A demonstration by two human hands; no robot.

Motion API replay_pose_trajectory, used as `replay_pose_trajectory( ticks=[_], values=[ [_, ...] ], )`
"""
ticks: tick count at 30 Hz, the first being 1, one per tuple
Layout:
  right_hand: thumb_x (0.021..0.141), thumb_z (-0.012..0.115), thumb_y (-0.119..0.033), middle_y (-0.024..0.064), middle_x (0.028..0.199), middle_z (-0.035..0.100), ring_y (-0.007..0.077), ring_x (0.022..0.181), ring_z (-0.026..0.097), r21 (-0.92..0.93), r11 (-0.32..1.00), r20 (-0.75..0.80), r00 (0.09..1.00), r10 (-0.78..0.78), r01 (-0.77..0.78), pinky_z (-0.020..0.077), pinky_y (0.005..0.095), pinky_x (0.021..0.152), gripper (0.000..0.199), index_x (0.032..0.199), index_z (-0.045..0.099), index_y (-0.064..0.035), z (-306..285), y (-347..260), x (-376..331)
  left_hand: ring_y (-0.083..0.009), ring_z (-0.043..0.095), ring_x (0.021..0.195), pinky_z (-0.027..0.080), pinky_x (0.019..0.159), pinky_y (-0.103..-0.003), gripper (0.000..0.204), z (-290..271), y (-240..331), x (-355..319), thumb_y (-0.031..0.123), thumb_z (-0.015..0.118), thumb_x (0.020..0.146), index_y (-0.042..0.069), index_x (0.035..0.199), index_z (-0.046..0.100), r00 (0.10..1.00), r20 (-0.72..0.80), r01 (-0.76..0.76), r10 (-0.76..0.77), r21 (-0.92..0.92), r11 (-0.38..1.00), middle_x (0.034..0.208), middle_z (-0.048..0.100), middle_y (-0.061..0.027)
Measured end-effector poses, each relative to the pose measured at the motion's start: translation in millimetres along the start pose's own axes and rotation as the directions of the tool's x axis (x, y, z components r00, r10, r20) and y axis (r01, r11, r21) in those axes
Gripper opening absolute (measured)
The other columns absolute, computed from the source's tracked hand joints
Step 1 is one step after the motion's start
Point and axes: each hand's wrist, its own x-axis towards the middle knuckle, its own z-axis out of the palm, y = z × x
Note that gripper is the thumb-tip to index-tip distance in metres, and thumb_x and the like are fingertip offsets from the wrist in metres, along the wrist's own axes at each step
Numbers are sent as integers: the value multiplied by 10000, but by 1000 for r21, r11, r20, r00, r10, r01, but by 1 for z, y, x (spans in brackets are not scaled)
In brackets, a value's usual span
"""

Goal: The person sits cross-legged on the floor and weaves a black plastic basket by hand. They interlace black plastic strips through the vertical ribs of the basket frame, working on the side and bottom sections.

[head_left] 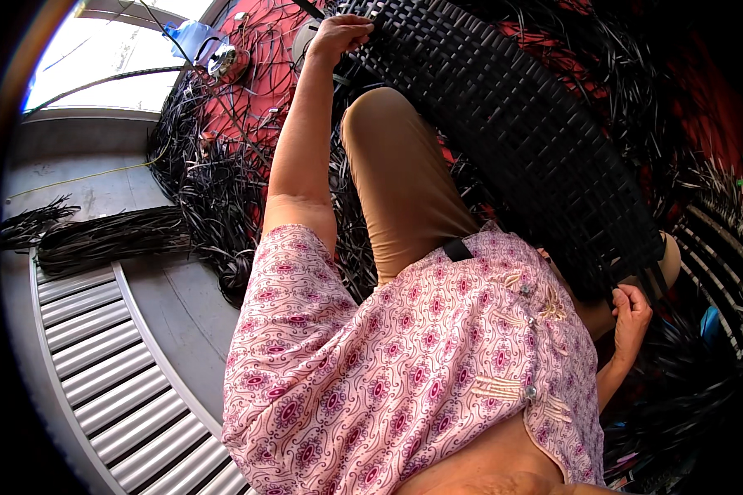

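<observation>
while the left hand [343,35] is up at the top-left edge of the woven panel [512,124], the right hand [631,312] is down by its lower right end. panel is black, flat strips woven over-under, runs slantwise from top middle to lower right, in front of the seated person's body. left: fingers curled in, tips close together and meeting the panel edge; cannot tell if they pinch a strand or just rest there. right: thumb and fingers drawn together on a thin black strip [612,286] at the panel's end, other fingers bent.

left leg in brown trousers [404,173] is bent, knee up, just beside the panel; right leg mostly hidden behind panel, knee poking out past the lower end. patterned shirt [371,388], pink and purple on pale. heaps of loose black strips [215,206] on the red ground cover [260,45], both sides of panel. bundle of dark strips [111,238] lies across the upper end of the slatted metal rack [115,363], lower left. yellow cord [91,181] on the grey floor [177,309]. blue plastic bag [191,40] top left, near window-like bright opening [99,62].
</observation>
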Motion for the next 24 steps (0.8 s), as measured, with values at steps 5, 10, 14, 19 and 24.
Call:
replay_pose_trajectory(
  ticks=[5, 10, 14, 19, 24],
  values=[
    [898, 696, -103, 9, 752, 634, 67, 595, 505, 19, 1000, -17, 1000, 15, -15, 406, 230, 535, 126, 938, 711, 16, 3, -2, -6, -64, 633, 661, 504, 578, -185, 226, 2, -8, 6, 157, 782, 866, 33, 1048, 731, 996, -82, 20, -32, -142, 990, 804, 698, 0],
    [897, 700, -101, 2, 752, 629, 63, 602, 500, 25, 998, -35, 998, 58, -57, 407, 224, 553, 134, 964, 714, 15, -8, -1, -8, -93, 662, 681, 535, 609, -196, 192, -1, -17, 19, 125, 760, 878, 4, 1022, 723, 977, -213, -68, 17, -231, 971, 813, 709, -29],
    [898, 699, -97, -7, 749, 613, 59, 606, 493, 31, 997, -24, 998, 65, -64, 401, 221, 555, 129, 958, 714, 17, -3, -7, -5, -103, 677, 677, 526, 603, -204, 179, 3, -26, 25, 144, 769, 868, 13, 987, 737, 927, -365, -174, 87, -212, 962, 816, 720, -43],
    [896, 700, -92, -7, 750, 605, 63, 601, 487, 87, 992, -4, 996, 92, -91, 400, 221, 554, 122, 948, 711, 19, -3, 3, -2, -83, 663, 661, 493, 593, -219, 235, -6, -18, 27, 178, 807, 816, 24, 984, 753, 937, -317, -133, 146, 65, 989, 820, 732, -49],
    [891, 701, -85, -1, 754, 608, 68, 596, 489, 31, 997, 15, 997, 71, -71, 399, 224, 551, 111, 921, 702, 22, -3, 1, 1, -65, 643, 672, 472, 577, -231, 281, -29, -32, 63, 213, 826, 793, 47, 1012, 766, 972, -220, -30, 84, 240, 970, 823, 729, -24]
  ],
)
